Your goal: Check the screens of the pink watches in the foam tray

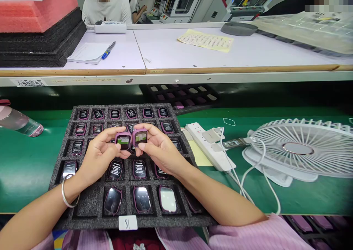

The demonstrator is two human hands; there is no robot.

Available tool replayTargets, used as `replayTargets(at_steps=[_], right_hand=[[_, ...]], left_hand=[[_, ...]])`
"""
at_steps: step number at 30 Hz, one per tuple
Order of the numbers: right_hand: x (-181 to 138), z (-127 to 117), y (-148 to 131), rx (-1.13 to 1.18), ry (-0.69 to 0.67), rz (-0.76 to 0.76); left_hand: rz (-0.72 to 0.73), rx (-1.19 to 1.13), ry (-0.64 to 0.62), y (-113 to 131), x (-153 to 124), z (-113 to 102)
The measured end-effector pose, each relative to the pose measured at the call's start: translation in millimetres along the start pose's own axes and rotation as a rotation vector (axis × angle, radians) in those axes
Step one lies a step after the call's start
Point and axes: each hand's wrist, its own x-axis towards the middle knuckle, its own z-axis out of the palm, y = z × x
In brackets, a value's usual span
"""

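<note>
My left hand [103,150] grips a purple smartwatch body [123,141] between thumb and fingers, its lit screen showing green and text. Close beside it, a second purple smartwatch [140,137] is pinched in my right hand [158,148], its screen lit too. Both are held above a black foam tray [91,222] with rows of pockets. Most visible pockets hold more purple watches, many with white text on dark screens. In the front row, one watch [167,199] has a pale screen. The front-left pocket [86,206] has no watch. My hands hide some middle pockets.
A white power strip [211,147] with cables and a white fan [298,148] stand at the right. A bottle [20,119] lies at the left. Across the back runs a raised shelf [162,55] with stacked foam [38,29], a notepad [88,52] and pen. People sit beyond.
</note>
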Motion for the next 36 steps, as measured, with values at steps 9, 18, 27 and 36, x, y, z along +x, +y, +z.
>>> replayTargets(at_steps=[9, 18, 27, 36], right_hand=[[1.6, 0.0, 0.7, 0.007, -0.017, -0.013], [3.2, 2.2, -1.3, 0.054, 0.014, 0.022], [63.3, 4.9, -71.6, -0.011, -0.099, -0.14], [121.1, 29.2, -167.9, -0.164, -0.171, -0.445]], left_hand=[[-0.025, -0.039, 0.012, 1.6, 1.4, -0.5], [-0.045, -0.076, 0.032, 3.3, 4.6, -0.1], [0.158, -0.063, -0.004, 74.7, 51.1, 0.9], [0.525, 0.003, -0.02, 164.5, 103.4, 2.9]])
